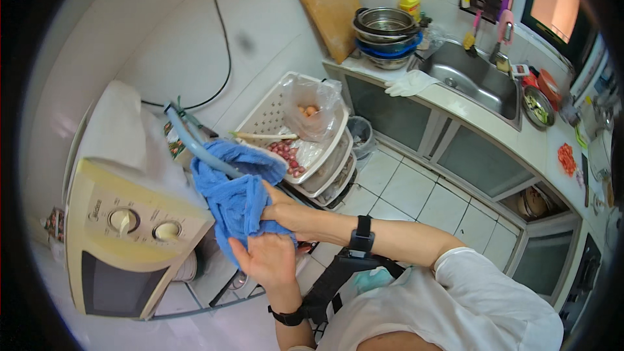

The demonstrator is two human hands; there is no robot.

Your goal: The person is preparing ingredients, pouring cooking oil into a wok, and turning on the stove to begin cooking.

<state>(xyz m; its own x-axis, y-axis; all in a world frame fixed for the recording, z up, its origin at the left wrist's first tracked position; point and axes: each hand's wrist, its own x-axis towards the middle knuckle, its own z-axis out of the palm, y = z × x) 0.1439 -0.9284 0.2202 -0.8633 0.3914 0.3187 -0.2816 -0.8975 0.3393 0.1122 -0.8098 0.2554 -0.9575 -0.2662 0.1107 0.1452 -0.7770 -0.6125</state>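
Crowded around the blue towel (237, 205), roomier over the tiles.
The microwave (133, 244) hems the towel's left side, a pale blue bar (195, 146) juts from it, and stacked white baskets (270, 114) stand just beyond; a tiled floor (419, 185) passage separates baskets from lower cabinets (478, 162), while piled bowls (387, 36) block the surface (500, 133) left of the sink (468, 78).

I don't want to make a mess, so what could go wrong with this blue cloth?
The blue cloth is bunched against a light-blue bar, so it might catch there if your left hand and right hand pull.

The pale stalk in the white basket looks close to the cloth; a swing could knock it.

Cloth edges might snag on the microwave beside them.
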